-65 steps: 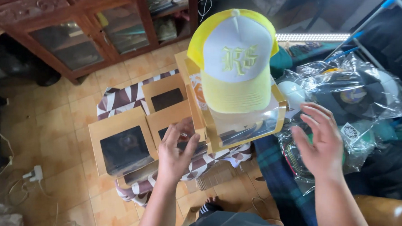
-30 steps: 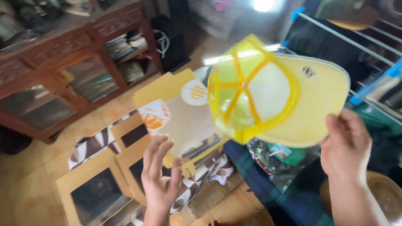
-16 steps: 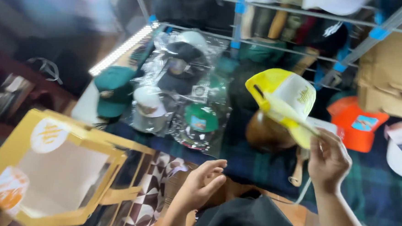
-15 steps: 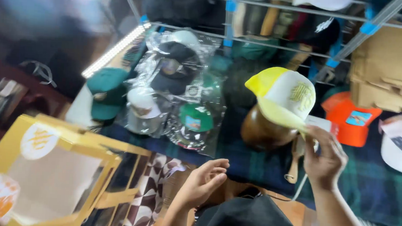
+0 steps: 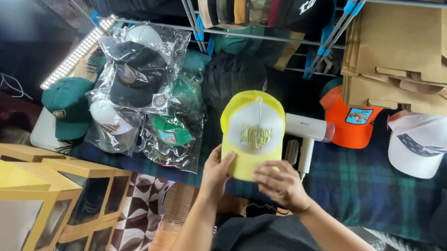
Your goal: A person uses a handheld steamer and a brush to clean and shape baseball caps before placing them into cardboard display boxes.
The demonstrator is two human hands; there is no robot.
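A yellow and white mesh-backed cap [image 5: 253, 132] with a raised emblem on its front sits in the middle of the view, above a dark plaid cloth [image 5: 363, 189]. My left hand [image 5: 216, 172] grips the left side of its yellow brim. My right hand [image 5: 281, 184] lies over the brim's front edge from the right, fingers spread across it. Both forearms reach up from the bottom of the view.
Several caps in clear plastic bags [image 5: 138, 95] lie to the left, beside a green cap [image 5: 70, 107]. A white hair dryer [image 5: 307, 135], an orange cap [image 5: 350, 122] and a white cap [image 5: 421, 143] lie to the right. Yellow window boxes [image 5: 36, 202] stand bottom left; flat cardboard [image 5: 411, 54] top right.
The view has swung from the wooden cabinet and floor to the plaid cloth. The yellow cap came down from my raised right hand and now both hands hold it by the brim.
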